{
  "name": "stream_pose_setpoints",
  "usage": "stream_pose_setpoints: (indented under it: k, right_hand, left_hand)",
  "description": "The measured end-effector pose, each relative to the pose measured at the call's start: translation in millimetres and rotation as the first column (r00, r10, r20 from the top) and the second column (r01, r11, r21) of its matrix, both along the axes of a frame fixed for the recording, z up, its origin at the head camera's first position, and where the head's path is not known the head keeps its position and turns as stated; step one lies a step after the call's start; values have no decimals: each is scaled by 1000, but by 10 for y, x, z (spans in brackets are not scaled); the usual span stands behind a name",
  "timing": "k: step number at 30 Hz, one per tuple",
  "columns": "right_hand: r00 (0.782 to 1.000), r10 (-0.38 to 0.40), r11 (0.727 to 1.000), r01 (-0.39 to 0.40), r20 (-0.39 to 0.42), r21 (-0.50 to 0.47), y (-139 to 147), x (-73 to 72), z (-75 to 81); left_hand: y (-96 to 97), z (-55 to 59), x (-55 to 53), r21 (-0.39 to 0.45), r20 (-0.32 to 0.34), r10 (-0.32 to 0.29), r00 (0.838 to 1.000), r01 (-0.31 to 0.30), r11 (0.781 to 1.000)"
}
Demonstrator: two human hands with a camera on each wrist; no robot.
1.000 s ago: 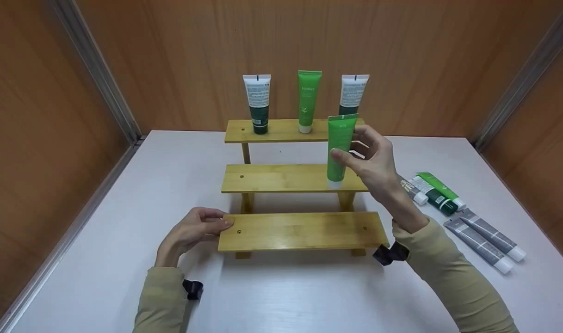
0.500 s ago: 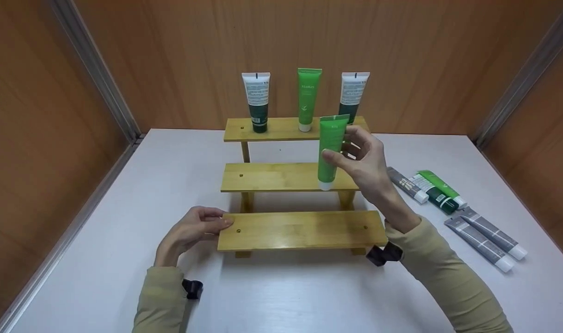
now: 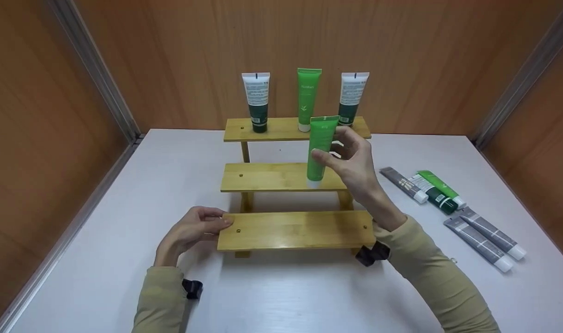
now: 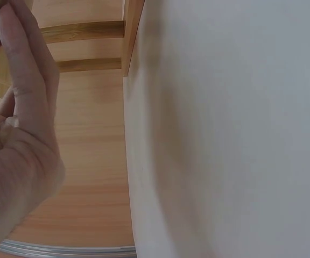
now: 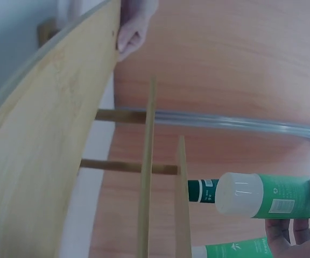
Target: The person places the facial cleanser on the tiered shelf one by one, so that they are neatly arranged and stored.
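In the head view my right hand (image 3: 350, 159) pinches a bright green squeeze tube (image 3: 322, 143) between thumb and fingers, its white cap pointing down. The tube overlaps the middle tier of a three-tier wooden display stand (image 3: 290, 231). Cap and printed label of this tube (image 5: 289, 196) show large in the right wrist view. My left hand (image 3: 193, 231) pinches the left end of the lowest tier, thumb on top. On the top tier, cap down, stand a white-and-dark-green tube (image 3: 258, 99), a green tube (image 3: 307, 95) and another white-and-dark-green tube (image 3: 353, 95).
Several tubes lie on the white table (image 3: 101, 222) to the right: a grey tube (image 3: 404, 184), a white-and-dark-green tube (image 3: 441, 200), a green tube (image 3: 441, 186) and two silver-grey tubes (image 3: 478, 243). Wooden walls (image 3: 193, 55) enclose the back and sides.
My right hand has carried the green tube leftward in front of the stand, from its right end toward the centre. My left hand has stayed on the lowest tier.
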State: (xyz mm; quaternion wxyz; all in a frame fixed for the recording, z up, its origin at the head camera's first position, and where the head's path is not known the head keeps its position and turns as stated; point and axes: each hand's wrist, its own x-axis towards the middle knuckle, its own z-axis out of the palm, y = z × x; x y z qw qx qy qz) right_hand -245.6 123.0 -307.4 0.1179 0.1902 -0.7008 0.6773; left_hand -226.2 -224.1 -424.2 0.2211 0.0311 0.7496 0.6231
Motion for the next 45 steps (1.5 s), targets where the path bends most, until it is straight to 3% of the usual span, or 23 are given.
stream_pose_setpoints:
  k: [23, 45]
  right_hand:
    - [994, 66, 995, -59, 82, -83, -303, -96, -187]
    - [993, 58, 997, -52, 107, -66, -674, -245, -265]
  left_hand:
    - [-6, -7, 0, -23, -4, 4, 1000, -4, 1000]
    - [4, -6, 0, -29, -3, 9, 1000, -9, 1000]
